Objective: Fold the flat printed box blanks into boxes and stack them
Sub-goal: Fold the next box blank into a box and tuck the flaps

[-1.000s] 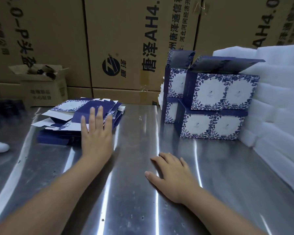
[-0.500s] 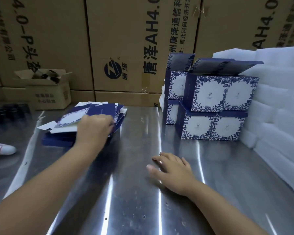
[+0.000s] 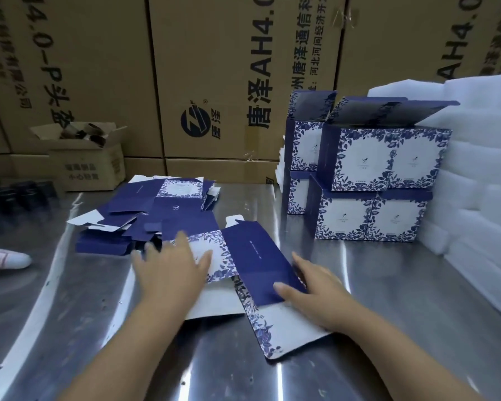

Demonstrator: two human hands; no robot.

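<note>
One flat box blank (image 3: 252,256), dark blue with white floral panels, lies on the steel table (image 3: 402,308) in front of me. My left hand (image 3: 171,267) rests flat on its left floral panel with fingers spread. My right hand (image 3: 318,290) holds the blue panel at its right edge, thumb on top and fingers along the edge. Behind the left hand is the loose pile of flat blanks (image 3: 145,209). Folded boxes (image 3: 368,180) stand stacked two high at the back right, the top ones with lids open.
White foam sheets (image 3: 480,169) are piled along the right side. Large brown cartons (image 3: 214,82) form the back wall. A small open carton (image 3: 90,160) and dark items (image 3: 18,192) sit at the back left. A white object (image 3: 3,257) lies at the left edge.
My left hand has pulled one blank off the pile towards me. My right hand has moved from the bare table onto that blank and taken hold of its blue panel.
</note>
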